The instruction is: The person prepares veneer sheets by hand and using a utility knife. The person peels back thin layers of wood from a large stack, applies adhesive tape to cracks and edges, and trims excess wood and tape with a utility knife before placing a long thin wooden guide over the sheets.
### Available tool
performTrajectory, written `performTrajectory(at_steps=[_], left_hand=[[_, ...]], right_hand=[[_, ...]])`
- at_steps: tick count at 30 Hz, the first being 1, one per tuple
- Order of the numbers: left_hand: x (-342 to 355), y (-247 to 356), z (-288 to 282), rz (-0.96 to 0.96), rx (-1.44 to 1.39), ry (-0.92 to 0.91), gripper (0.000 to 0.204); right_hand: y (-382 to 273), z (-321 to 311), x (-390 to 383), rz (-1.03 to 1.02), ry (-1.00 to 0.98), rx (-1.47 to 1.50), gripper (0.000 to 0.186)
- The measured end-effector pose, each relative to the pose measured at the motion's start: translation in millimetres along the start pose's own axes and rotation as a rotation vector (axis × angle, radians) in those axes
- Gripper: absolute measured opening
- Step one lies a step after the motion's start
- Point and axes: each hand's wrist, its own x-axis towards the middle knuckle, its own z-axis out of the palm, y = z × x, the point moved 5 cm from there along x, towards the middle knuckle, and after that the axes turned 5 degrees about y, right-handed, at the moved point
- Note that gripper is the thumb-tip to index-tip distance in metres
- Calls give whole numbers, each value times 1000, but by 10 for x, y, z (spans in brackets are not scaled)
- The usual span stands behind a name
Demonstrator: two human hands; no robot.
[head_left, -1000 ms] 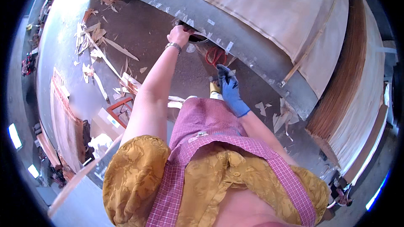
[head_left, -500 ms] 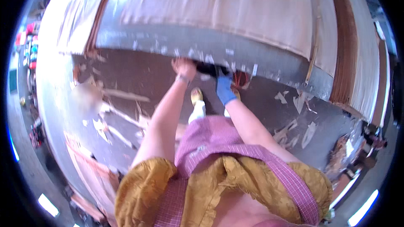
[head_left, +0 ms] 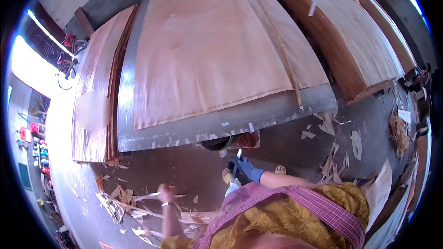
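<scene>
My right hand (head_left: 250, 169), in a blue glove, is closed around a slim dark tool with a pale tip (head_left: 239, 153); its exact kind is hard to make out. It is just in front of the grey table's near edge (head_left: 221, 134). My bare left hand (head_left: 167, 193), with a band at the wrist, hangs low to the left over the littered floor; motion smears its fingers. A large pinkish wood veneer sheet (head_left: 207, 50) lies flat on the table, with a thin wooden stick (head_left: 287, 62) lengthwise along its right part.
Stacks of veneer stand left (head_left: 92, 133) and right (head_left: 323, 32) of the table. Below its near edge are a black round container (head_left: 217, 145) and a red tangle of cord (head_left: 248, 140). Torn veneer scraps (head_left: 122, 198) litter the floor on both sides.
Both hands have come out from under the table edge. The left has swung down and left; the right now shows the tool. The view has shifted, showing more of the tabletop.
</scene>
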Motion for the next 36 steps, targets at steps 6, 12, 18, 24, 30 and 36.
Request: performTrajectory(at_steps=[6,12,18,24,30,36], left_hand=[[-1600,3360,831,457,-409,-521,21],[-2822,5647,554,574,-915,-712,15],[-2981,7345,542,531,-1017,-763,21],[-2428,8893,247,613,-1007,-504,14],[-1818,10103,415,635,-942,-466,13],[-2635,11906,297,1086,-954,-941,11]], right_hand=[[-263,-1136,-1131,-948,78,-623,43],[-672,-3271,-2028,-201,-67,-28,28],[-876,-5397,-2501,-317,108,-169,21],[-199,-8265,-2557,-323,589,-530,19],[-1938,-9327,-2453,-32,887,-1160,21],[-4168,-8564,-1599,-452,381,-159,41]])
